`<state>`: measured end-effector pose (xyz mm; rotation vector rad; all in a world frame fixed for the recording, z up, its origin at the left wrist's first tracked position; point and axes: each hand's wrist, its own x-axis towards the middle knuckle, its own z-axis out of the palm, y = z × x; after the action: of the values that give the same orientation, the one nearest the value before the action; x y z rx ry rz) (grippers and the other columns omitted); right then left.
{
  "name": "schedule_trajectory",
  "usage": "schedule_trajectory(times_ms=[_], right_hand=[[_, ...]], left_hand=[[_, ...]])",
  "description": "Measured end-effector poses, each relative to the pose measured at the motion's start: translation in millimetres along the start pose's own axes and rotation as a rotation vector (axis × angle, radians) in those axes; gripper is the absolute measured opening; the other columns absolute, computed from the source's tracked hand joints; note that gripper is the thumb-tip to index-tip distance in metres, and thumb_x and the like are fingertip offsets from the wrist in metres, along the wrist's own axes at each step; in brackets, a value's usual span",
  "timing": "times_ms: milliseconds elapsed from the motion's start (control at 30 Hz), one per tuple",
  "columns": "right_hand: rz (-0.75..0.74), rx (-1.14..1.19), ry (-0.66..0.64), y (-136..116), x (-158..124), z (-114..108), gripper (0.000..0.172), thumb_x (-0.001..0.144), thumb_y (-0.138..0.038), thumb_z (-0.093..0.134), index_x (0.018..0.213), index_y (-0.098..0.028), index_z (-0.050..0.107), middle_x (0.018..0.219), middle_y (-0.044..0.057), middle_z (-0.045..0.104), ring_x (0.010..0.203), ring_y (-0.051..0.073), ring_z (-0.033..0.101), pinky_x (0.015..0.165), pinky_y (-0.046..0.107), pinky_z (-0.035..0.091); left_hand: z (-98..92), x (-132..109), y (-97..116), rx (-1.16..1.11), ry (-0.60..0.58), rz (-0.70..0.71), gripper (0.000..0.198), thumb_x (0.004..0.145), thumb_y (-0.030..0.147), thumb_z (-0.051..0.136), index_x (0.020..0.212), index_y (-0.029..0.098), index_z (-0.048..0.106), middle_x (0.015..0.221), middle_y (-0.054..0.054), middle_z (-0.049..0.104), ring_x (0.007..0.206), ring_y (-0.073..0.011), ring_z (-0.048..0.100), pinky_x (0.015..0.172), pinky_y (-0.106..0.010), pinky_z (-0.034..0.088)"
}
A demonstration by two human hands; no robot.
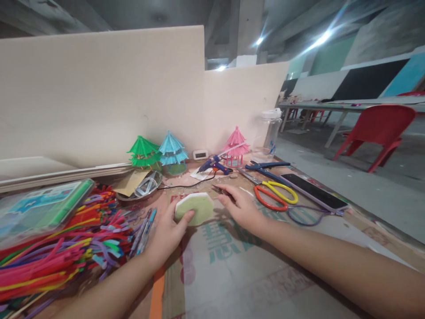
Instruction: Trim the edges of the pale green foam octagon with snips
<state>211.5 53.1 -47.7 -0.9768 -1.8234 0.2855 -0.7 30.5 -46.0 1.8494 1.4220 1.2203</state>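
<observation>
My left hand (172, 230) grips a pale green octagonal foam piece (199, 210) with a white edge, thumb on top and fingers under it. Just right of that piece, my right hand (241, 208) is closed on dark, thin-tipped tweezers (223, 191); their points face left and sit apart from the foam. Behind the hands, a blue hot glue gun (215, 166) lies on the table with its cord running left. Scissors (272, 195) with one red and one yellow handle lie beyond my right hand.
Green (144, 151), blue (173, 153) and pink (236, 144) paper pavilions stand by the white partition (99, 97). Coloured pipe cleaners (59, 257) and a plastic case (40, 208) fill the left. Pens (144, 232), blue pliers (265, 168), a phone (314, 191) and a clear bottle (270, 133) surround the hands.
</observation>
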Motion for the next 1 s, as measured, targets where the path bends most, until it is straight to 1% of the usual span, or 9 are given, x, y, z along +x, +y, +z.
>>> schedule_trajectory(times_ms=[67, 167, 267, 367, 467, 567, 800, 900, 1000], right_hand=[[0.005, 0.031, -0.005, 2, 0, 2, 0.029, 0.088, -0.029, 0.043, 0.108, -0.017, 0.06, 0.105, 0.01, 0.068, 0.094, 0.022, 0.063, 0.079, 0.036, 0.051], [-0.064, 0.023, -0.023, 1, -1, 2, 0.028, 0.09, -0.028, 0.04, 0.106, -0.018, 0.061, 0.105, 0.009, 0.068, 0.097, 0.021, 0.062, 0.084, 0.037, 0.049], [-0.118, -0.023, -0.038, -3, -1, 0, 0.028, 0.09, -0.027, 0.04, 0.107, -0.018, 0.06, 0.102, 0.009, 0.068, 0.091, 0.02, 0.063, 0.079, 0.035, 0.05], [-0.17, -0.073, -0.03, -4, -1, -1, 0.028, 0.09, -0.029, 0.042, 0.105, -0.016, 0.061, 0.093, 0.01, 0.068, 0.083, 0.02, 0.063, 0.074, 0.034, 0.05], [-0.228, -0.103, -0.022, -3, 0, -1, 0.028, 0.091, -0.031, 0.042, 0.1, -0.014, 0.062, 0.088, 0.01, 0.068, 0.081, 0.021, 0.062, 0.072, 0.034, 0.05], [-0.247, -0.125, -0.037, -3, 0, -2, 0.027, 0.091, -0.031, 0.042, 0.098, -0.015, 0.063, 0.085, 0.009, 0.067, 0.08, 0.02, 0.061, 0.071, 0.032, 0.048], [-0.28, -0.164, -0.135, -9, 0, -6, 0.027, 0.091, -0.031, 0.041, 0.097, -0.015, 0.062, 0.074, 0.007, 0.062, 0.07, 0.02, 0.055, 0.063, 0.031, 0.042], [-0.304, -0.165, -0.138, -10, -1, -6, 0.028, 0.092, -0.032, 0.04, 0.097, -0.015, 0.062, 0.072, 0.006, 0.061, 0.069, 0.019, 0.053, 0.062, 0.03, 0.041], [-0.332, -0.17, -0.112, -9, -1, -5, 0.029, 0.093, -0.032, 0.039, 0.096, -0.015, 0.062, 0.071, 0.006, 0.061, 0.068, 0.018, 0.053, 0.061, 0.029, 0.04]], left_hand=[[-0.1, 0, 2, -0.035, 0.001, -0.022, 0.034, 0.072, 0.039, 0.061, 0.099, 0.017, 0.061, 0.079, -0.002, 0.066, 0.072, -0.0177, 0.06, 0.06, -0.026, 0.048], [0.3, 1, 5, -0.05, 0.003, -0.012, 0.034, 0.071, 0.038, 0.062, 0.098, 0.017, 0.062, 0.08, -0.002, 0.066, 0.075, -0.0181, 0.06, 0.062, -0.026, 0.049], [1.1, 1, 4, -0.059, 0.015, -0.003, 0.03, 0.071, 0.035, 0.062, 0.096, 0.017, 0.062, 0.08, -0.002, 0.066, 0.076, -0.0187, 0.061, 0.064, -0.026, 0.048], [1.5, 3, 1, -0.051, 0.018, 0.011, 0.026, 0.072, 0.032, 0.061, 0.094, 0.018, 0.062, 0.08, -0.002, 0.066, 0.074, -0.0184, 0.06, 0.063, -0.027, 0.048], [1.3, 4, 0, -0.037, 0.013, 0.027, 0.022, 0.073, 0.03, 0.058, 0.092, 0.018, 0.061, 0.081, -0.002, 0.065, 0.076, -0.0183, 0.06, 0.065, -0.027, 0.047], [0.9, 5, 2, -0.022, 0.003, 0.037, 0.019, 0.075, 0.029, 0.055, 0.089, 0.018, 0.06, 0.082, -0.002, 0.064, 0.078, -0.0185, 0.059, 0.067, -0.027, 0.047], [-1.4, 4, 0, 0.061, -0.046, 0.11, 0.015, 0.081, 0.029, 0.049, 0.09, 0.019, 0.057, 0.086, -0.002, 0.062, 0.083, -0.0182, 0.058, 0.074, -0.028, 0.044], [-2.3, 4, -3, 0.089, -0.056, 0.144, 0.014, 0.082, 0.028, 0.049, 0.09, 0.02, 0.057, 0.087, -0.002, 0.062, 0.085, -0.0181, 0.057, 0.076, -0.029, 0.043], [-2.4, 5, -5, 0.096, -0.048, 0.168, 0.012, 0.083, 0.025, 0.048, 0.09, 0.02, 0.056, 0.087, -0.002, 0.061, 0.086, -0.0175, 0.056, 0.078, -0.028, 0.042]])
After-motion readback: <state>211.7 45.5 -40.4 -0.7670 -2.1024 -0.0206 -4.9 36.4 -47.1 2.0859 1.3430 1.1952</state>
